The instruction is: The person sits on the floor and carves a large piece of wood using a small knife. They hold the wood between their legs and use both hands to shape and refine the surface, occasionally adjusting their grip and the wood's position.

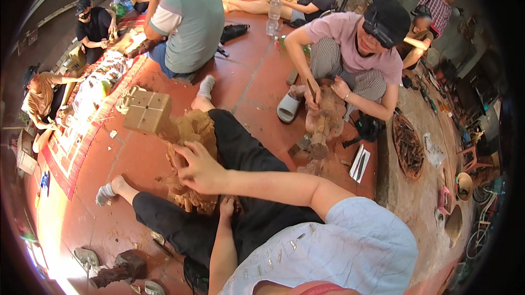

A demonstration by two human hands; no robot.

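A large brown wood carving (198, 131) lies between my outstretched legs, its square block end (147, 112) pointing to the far left. My right hand (199, 169) reaches across from the right and rests on the carved part, fingers spread, with no tool visible in it. Close to my body, my left hand (227, 207) is closed beside the near end of the carving, low between my thighs. What its fingers hold, if anything, is hidden. Pale cord (127, 98) is bunched at the far side of the block.
Opposite me on the right, a person (355, 49) works a wood carving (324, 117) with a thin tool. A grey sandal (288, 108), a white tray of tools (359, 164) and a dark wood piece (123, 267) lie on the floor. Several other people sit farther off.
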